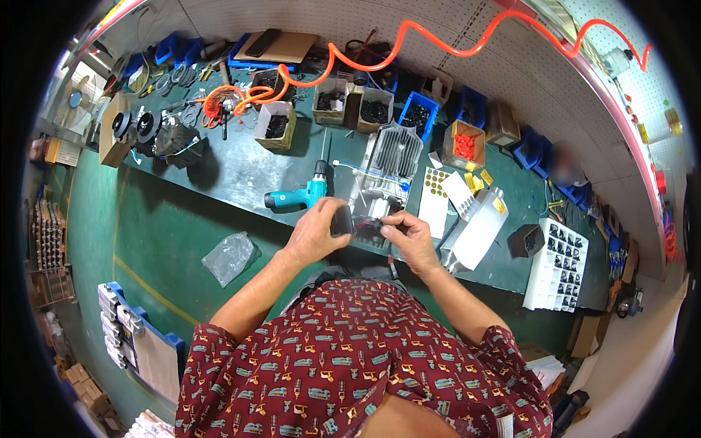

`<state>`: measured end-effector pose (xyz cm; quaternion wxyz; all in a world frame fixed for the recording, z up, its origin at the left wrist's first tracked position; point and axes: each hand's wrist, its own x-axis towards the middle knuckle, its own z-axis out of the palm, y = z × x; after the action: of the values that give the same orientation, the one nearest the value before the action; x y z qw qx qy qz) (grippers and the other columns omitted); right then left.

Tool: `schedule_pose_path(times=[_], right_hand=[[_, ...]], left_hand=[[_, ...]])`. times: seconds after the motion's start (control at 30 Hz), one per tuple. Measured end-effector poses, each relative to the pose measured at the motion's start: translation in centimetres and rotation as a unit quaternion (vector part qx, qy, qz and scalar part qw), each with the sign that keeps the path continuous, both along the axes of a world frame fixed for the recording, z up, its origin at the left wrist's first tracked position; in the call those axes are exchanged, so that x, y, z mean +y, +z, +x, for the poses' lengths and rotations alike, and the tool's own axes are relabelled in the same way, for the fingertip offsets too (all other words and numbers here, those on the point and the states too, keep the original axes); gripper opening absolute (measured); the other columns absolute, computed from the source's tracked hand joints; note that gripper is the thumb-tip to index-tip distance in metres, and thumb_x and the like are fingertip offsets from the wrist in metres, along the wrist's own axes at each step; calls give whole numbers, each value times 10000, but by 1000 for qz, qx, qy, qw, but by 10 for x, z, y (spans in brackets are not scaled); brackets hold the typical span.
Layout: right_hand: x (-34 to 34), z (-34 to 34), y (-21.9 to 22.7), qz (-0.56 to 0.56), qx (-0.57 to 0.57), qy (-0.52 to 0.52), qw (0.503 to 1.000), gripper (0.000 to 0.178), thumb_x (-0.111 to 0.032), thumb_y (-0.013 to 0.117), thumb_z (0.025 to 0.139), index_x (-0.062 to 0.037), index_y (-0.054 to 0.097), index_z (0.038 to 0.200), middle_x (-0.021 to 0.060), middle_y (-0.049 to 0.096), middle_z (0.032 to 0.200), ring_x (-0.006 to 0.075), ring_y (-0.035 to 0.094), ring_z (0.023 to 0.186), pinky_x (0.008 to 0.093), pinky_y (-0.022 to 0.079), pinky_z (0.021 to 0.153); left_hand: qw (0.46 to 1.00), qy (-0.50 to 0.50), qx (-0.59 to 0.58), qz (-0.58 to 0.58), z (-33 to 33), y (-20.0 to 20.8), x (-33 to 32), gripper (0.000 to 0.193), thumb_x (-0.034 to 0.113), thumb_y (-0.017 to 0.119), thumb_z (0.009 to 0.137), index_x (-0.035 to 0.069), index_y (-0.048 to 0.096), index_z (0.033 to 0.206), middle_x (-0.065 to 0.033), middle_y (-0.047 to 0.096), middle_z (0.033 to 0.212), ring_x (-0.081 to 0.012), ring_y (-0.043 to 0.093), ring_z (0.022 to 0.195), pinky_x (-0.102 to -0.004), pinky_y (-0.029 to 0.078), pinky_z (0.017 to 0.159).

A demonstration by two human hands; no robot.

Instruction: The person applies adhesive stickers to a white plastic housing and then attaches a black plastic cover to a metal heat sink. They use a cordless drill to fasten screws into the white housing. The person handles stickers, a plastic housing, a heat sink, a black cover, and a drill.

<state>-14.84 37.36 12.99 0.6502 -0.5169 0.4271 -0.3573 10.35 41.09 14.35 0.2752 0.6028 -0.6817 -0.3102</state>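
Observation:
A grey finned metal housing lies at the table's front edge, with its near end open and black parts in it. My left hand is curled around a dark, smooth piece left of that end; its kind is unclear. My right hand pinches at the black parts from the right, thumb and forefinger together; what lies between them is hidden. A short dark cable hangs below. Across the housing runs a thin cable with a white plug. The teal cordless screwdriver lies beside my left hand.
Bins of black screws and red caps line the back. An orange coiled air hose hangs above. A white housing, sticker sheets and a white divided tray are to the right; black round parts to the left.

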Motion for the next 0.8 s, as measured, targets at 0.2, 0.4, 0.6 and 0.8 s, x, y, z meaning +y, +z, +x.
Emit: schedule_pose_path(times=[0.2,0.4,0.6,0.8], right_hand=[[-86,31,22,-99,166,109,975,261,-212,725,936,25,755,1042,50,745,899,89,645,813,263,512,744],[-172,120,-75,-272,349,96,892,358,-295,696,897,-9,757,1104,171,767,951,242,731,783,379,562,725],[-162,115,-48,-16,245,250,936,282,-255,716,896,-13,782,1025,100,762,872,152,689,760,311,549,731],[-130,55,7,95,87,274,953,192,-109,757,920,6,760,1074,32,744,986,101,661,905,270,535,868]], left_hand=[[995,-75,-38,-43,9,-9,7,761,260,874,747,76,531,1401,-169,538,1451,-371,512,1311,-501,387,1127],[994,-102,25,-16,4,-7,1,794,210,874,767,79,497,1453,-200,488,1503,-395,478,1344,-465,400,1151],[996,-58,65,8,17,-18,4,793,151,869,777,86,490,1471,-206,464,1529,-400,455,1408,-444,408,1167],[994,-45,99,0,20,-20,-13,769,137,849,802,65,488,1477,-226,476,1517,-388,476,1404,-436,427,1154]])
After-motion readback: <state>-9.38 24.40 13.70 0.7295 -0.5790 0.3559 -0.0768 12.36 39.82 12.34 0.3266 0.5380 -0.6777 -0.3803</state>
